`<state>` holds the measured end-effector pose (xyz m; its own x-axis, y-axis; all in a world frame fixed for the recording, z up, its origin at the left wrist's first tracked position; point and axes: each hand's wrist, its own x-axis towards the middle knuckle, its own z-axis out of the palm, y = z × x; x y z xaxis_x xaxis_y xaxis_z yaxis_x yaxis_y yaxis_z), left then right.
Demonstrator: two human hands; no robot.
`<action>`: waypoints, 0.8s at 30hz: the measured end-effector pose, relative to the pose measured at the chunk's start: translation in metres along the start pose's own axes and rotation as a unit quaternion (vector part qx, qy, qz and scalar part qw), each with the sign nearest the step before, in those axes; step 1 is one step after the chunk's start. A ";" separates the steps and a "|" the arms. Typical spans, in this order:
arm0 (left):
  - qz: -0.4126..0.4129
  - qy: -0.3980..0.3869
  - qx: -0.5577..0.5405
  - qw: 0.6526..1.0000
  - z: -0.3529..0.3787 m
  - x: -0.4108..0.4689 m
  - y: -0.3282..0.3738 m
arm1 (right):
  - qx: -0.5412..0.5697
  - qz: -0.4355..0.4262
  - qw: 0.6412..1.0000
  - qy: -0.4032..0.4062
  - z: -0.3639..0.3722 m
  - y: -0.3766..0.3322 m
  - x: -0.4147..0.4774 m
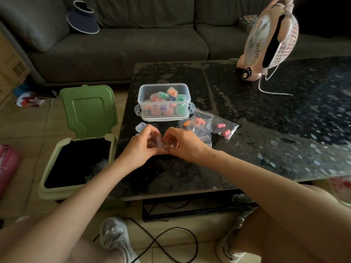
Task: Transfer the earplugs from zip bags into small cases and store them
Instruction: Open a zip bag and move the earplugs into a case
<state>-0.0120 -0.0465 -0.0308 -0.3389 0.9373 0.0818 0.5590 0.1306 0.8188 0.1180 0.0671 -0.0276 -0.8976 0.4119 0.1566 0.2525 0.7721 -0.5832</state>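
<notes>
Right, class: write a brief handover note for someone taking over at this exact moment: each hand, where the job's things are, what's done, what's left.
Hands: the left hand and right hand both pinch one small clear case above the front-left part of the table; its contents are hidden.
Done: the storage box stands open behind the hands, already holding many filled cases.
The zip bags lie right of the box, several with pink and orange earplugs inside.
A spare case lies just beyond the left hand.
Left: finish this case, put it in the box, then empty the remaining bags.
</notes>
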 end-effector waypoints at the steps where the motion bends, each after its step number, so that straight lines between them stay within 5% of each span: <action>1: -0.004 -0.001 -0.018 1.000 -0.001 0.000 0.000 | 0.002 0.005 1.000 0.001 -0.001 0.001 0.000; 13: -0.045 -0.002 -0.137 0.990 -0.005 0.000 -0.002 | 0.136 0.070 0.984 0.096 -0.009 0.001 0.003; 20: -0.040 0.005 -0.127 0.991 -0.005 -0.002 0.005 | 0.028 0.052 0.995 0.081 -0.010 0.004 0.003; 24: -0.043 0.005 -0.124 0.991 -0.005 -0.002 0.005 | 0.055 0.065 0.994 0.070 -0.013 0.002 0.002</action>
<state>-0.0123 -0.0493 -0.0239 -0.3857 0.9225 0.0111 0.3253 0.1247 0.9373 0.1213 0.0761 -0.0177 -0.7984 0.5748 0.1794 0.3155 0.6532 -0.6883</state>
